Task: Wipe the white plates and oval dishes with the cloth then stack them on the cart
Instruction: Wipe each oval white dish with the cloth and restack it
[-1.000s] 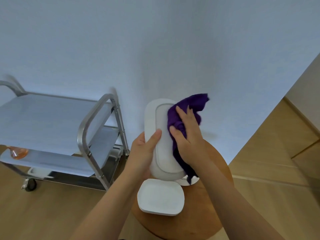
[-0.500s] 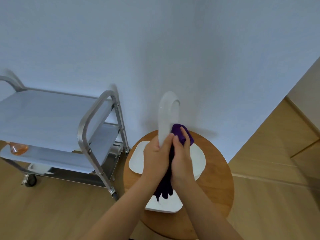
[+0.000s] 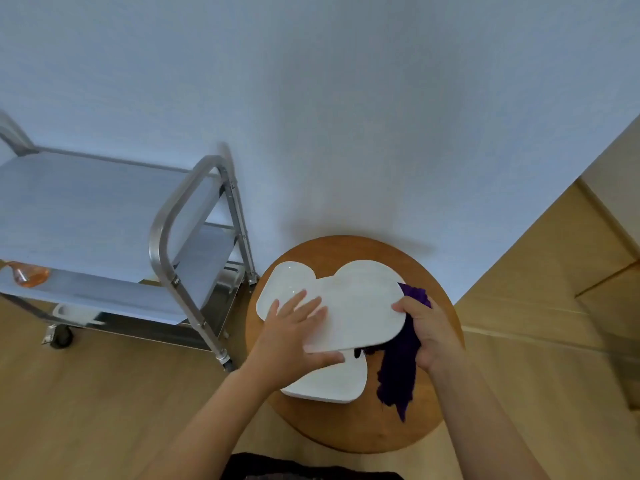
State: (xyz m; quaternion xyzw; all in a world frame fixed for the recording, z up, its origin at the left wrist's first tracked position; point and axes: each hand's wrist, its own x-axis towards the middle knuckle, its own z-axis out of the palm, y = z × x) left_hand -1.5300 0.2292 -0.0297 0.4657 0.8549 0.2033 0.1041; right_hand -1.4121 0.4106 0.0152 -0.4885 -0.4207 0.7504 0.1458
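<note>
Above the round wooden table (image 3: pixel 349 427) I hold a white oval dish (image 3: pixel 360 313) roughly flat. My left hand (image 3: pixel 294 337) grips its left end, fingers spread on top and thumb along the near edge. My right hand (image 3: pixel 429 334) grips the right end, thumb on top, together with the purple cloth (image 3: pixel 398 372), which hangs down below the dish. Under the dish, white plates lie on the table: one at the back left (image 3: pixel 287 282) and a squarish one at the front (image 3: pixel 332 386). The steel cart (image 3: pixel 162 237) stands to the left.
The cart's top shelf (image 3: pixel 86 209) is bare. An orange object (image 3: pixel 29 275) sits on its middle shelf and a white tub (image 3: pixel 74 311) on the bottom one. A white wall rises right behind the table and cart. Wooden floor lies around them.
The dish stood on edge between my hands and now lies flat and lower over the table. My right hand slid from its face to its right end, with the cloth hanging beneath.
</note>
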